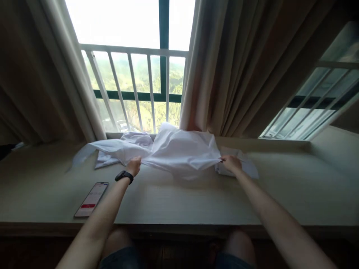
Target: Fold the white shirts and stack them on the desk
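A white cloth garment [182, 149] is stretched between my two hands above the ledge, billowing toward the window. My left hand [134, 165], with a black watch on its wrist, is closed on the garment's near edge. One loose end trails off to the left, blurred by motion. At the right corner, my right hand [231, 164] pinches the same fabric. Folded white cloth [105, 160] lies under the left part, and a crumpled white piece [137, 139] sits behind it. Beneath my right hand is more white cloth [251, 170]. The garment's exact kind is unclear.
A phone [91, 200] with a lit screen lies on the pale ledge [174, 209] at the left front. Long curtains [230, 67] hang on both sides of the window, which has a white railing [134, 48]. My knees are below the ledge's front edge.
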The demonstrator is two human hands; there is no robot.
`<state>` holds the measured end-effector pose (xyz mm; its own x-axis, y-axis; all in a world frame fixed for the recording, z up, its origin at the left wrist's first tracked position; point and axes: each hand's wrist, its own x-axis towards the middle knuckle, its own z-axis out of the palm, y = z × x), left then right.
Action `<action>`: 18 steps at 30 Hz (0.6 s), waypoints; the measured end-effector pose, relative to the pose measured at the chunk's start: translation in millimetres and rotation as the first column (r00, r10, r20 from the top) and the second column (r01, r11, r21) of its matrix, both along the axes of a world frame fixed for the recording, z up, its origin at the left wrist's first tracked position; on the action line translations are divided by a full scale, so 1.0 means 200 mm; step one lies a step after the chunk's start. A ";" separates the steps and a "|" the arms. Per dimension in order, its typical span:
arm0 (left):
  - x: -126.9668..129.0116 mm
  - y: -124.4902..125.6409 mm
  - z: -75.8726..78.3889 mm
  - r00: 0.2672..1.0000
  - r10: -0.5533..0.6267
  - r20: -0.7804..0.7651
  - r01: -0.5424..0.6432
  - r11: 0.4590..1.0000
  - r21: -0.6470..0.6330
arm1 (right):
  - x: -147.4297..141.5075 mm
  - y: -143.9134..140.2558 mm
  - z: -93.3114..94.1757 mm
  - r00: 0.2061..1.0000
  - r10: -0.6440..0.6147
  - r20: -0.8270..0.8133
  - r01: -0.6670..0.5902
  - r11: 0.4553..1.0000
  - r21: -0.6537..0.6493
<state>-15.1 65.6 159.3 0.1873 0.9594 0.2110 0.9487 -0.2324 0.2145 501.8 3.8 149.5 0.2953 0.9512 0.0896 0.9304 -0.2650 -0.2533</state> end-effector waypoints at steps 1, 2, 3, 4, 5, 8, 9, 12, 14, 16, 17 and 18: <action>0.03 -0.02 -0.10 1.000 0.008 -0.008 -0.009 0.999 -0.041 | -0.03 -0.03 -0.12 0.999 -0.021 -0.027 0.020 0.999 -0.045; 0.04 -0.04 -0.18 1.000 0.019 -0.015 -0.020 0.997 -0.075 | -0.05 -0.05 -0.22 0.999 -0.030 -0.039 0.027 0.997 -0.074; 0.05 -0.05 -0.24 0.999 0.031 -0.021 -0.033 0.994 -0.101 | -0.07 -0.08 -0.30 0.998 -0.039 -0.051 0.034 0.996 -0.086; 0.04 -0.06 -0.27 0.999 0.044 -0.025 -0.047 0.992 -0.117 | -0.08 -0.10 -0.36 0.997 -0.043 -0.058 0.038 0.996 -0.081; 0.02 -0.07 -0.30 0.998 0.059 -0.027 -0.062 0.991 -0.121 | -0.08 -0.12 -0.40 0.997 -0.047 -0.060 0.043 0.996 -0.072; -0.04 -0.15 -0.32 0.996 0.089 -0.010 -0.090 0.994 -0.059 | -0.09 -0.20 -0.50 0.996 -0.071 -0.063 0.071 0.997 0.000; -0.06 -0.20 -0.34 0.996 0.086 0.003 -0.086 0.996 -0.027 | -0.09 -0.23 -0.53 0.996 -0.051 -0.075 0.052 0.998 0.020; -0.09 -0.37 -0.41 1.000 -0.022 0.018 0.023 0.998 -0.052 | -0.10 -0.34 -0.61 0.985 0.094 -0.142 -0.096 0.995 -0.001; -0.10 -0.47 -0.46 0.996 -0.090 0.014 0.091 0.985 -0.145 | -0.10 -0.43 -0.64 0.975 0.143 -0.170 -0.142 0.990 0.021; -0.13 -0.56 -0.50 0.997 -0.076 0.032 0.081 0.983 -0.167 | -0.11 -0.52 -0.66 0.982 0.091 -0.166 -0.069 0.988 0.136; -0.15 -0.60 -0.51 0.998 -0.035 0.053 0.042 0.990 -0.133 | -0.11 -0.57 -0.67 0.984 0.060 -0.166 -0.027 0.981 0.192; -0.17 -0.63 -0.52 0.997 0.011 0.079 -0.004 0.996 -0.091 | -0.12 -0.63 -0.68 0.984 0.041 -0.171 -0.001 0.974 0.227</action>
